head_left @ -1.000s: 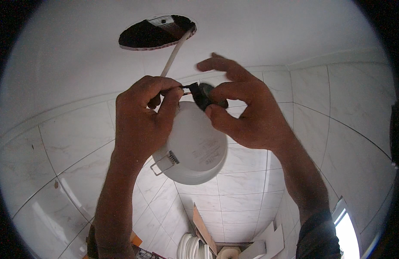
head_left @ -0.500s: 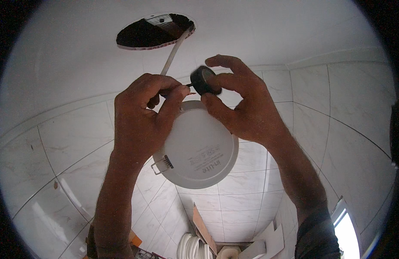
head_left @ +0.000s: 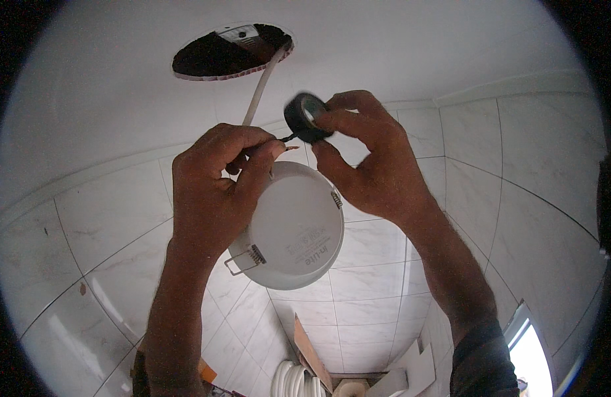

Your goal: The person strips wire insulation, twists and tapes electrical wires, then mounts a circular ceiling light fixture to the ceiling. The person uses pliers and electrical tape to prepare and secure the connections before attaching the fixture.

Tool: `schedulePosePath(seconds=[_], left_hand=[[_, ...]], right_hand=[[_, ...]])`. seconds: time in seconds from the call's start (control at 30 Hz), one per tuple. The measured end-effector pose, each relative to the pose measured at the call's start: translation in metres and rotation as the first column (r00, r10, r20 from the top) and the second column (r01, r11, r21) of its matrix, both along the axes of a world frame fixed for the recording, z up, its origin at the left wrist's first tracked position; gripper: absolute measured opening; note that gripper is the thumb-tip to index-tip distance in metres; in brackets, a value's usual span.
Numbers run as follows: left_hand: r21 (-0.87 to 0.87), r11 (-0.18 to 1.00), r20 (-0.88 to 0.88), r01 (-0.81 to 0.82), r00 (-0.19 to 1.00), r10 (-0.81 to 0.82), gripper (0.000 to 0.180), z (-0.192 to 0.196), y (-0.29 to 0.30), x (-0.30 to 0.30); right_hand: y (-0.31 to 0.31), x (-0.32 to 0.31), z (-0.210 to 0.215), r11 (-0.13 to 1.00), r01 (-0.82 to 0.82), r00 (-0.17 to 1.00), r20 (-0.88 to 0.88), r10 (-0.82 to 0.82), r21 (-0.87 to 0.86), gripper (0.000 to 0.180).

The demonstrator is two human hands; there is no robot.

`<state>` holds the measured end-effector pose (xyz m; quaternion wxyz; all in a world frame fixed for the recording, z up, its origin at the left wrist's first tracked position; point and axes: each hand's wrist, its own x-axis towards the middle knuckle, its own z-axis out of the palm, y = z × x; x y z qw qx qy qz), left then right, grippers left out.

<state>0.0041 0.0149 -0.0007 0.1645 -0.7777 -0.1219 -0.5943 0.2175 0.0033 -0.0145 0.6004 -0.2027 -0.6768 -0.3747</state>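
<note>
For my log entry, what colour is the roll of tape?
The tape roll is black; head view.

Marbled wall tiles [head_left: 365, 284], a slanting brown board [head_left: 311, 351] beside a white coil [head_left: 289, 380]

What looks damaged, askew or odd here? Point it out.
The ceiling hole has a ragged, unfinished edge. A bare copper end pokes out past the left hand, uncovered. On the pale left wall, a brown mark stands out; stain or chip, I cannot tell.
</note>
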Motion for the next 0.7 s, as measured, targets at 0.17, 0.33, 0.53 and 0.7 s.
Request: schedulePosePath(seconds=[0.17,0.33,0.53,0.7], left_hand=[[0.004,1.0,-0.024,-0.002,1.0,0.002,0.012,0.0,0.003,-0.003],[-0.036,0.999,-0.018,0.024,1.0,-0.025,0.012,-0.002,0.001,0.0],[-0.029,1.0,0.034,-0.005,0.999,0.006,0.013,-0.003,-0.005,0.0],[0.094,0.993,0.059,-0.073,0.996,0.067,0.009,-0.001,-0.008,0.0]], right_hand=[[-0.009,0.009,0.003,0.796,-0.502,0.835,0.05,0.548,-0.338,0.018],[-0.01,-0.001,-0.002,0.635,-0.703,0.708,-0.219,0.672,-0.321,0.022],[-0.014,-0.003,-0.012,0.999,-0.021,0.999,-0.038,0.019,-0.033,0.027],[-0.035,-0.007,-0.015,0.878,0.478,0.876,0.084,-0.475,-0.031,0.02]])
